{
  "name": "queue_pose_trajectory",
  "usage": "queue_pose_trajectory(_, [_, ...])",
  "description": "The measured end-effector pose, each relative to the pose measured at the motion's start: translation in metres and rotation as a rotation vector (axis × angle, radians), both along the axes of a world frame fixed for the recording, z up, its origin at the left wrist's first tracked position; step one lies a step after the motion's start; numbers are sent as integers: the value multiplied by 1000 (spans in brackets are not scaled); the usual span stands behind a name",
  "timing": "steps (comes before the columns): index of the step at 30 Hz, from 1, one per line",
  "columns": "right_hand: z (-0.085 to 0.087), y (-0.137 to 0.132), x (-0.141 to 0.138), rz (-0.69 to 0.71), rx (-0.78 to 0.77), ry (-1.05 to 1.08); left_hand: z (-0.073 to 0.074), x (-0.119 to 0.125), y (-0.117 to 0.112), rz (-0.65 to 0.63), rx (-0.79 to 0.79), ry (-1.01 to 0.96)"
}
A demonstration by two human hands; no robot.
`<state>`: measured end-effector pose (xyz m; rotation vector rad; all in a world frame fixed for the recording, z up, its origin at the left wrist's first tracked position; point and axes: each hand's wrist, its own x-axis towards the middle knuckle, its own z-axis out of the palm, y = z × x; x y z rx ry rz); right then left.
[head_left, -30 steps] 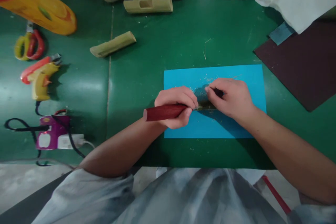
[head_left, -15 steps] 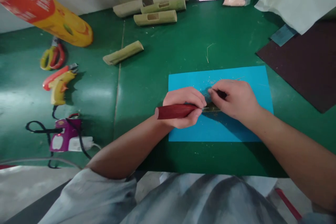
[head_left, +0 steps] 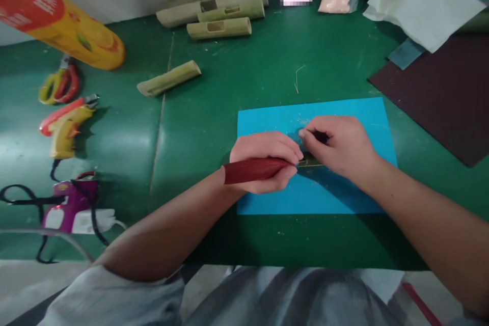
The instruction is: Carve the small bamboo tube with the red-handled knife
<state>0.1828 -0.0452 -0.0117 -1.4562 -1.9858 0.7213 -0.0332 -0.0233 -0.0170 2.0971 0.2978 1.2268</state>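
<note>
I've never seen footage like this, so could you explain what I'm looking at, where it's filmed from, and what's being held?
There's no machine here: these are a person's own bare hands. Every picture comes from one camera worn on the head, looking forward and down.

The left hand grips a red tool handle; the tool's far end is hard to make out. The right hand is curled beside a narrow olive-brown piece, mostly hidden.

Both work over a blue sheet on a green table. Around it lie bamboo tubes, some with cut openings, scissors and an orange-yellow bottle.
</note>
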Motion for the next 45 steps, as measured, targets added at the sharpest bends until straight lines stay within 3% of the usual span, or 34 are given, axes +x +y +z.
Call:
queue_pose_trajectory(7, [0, -1, 0, 0, -11, -31, 2, 2, -4, 6, -21, 57])
queue_pose_trajectory(19, [0, -3, 0, 36, 15, -105, -7, 6, 1, 0, -27, -43])
queue_pose_trajectory(25, [2, -1, 1, 4, 0, -104, -9, 3, 4, 138, -126, -126])
queue_pose_trajectory(30, [2, -2, 1, 2, -10, -87, -2, 2, 7, 5, -115, -10])
queue_pose_trajectory(45, [0, -1, 1, -15, 26, -43, -1, 1, 8, -56, -144, 32])
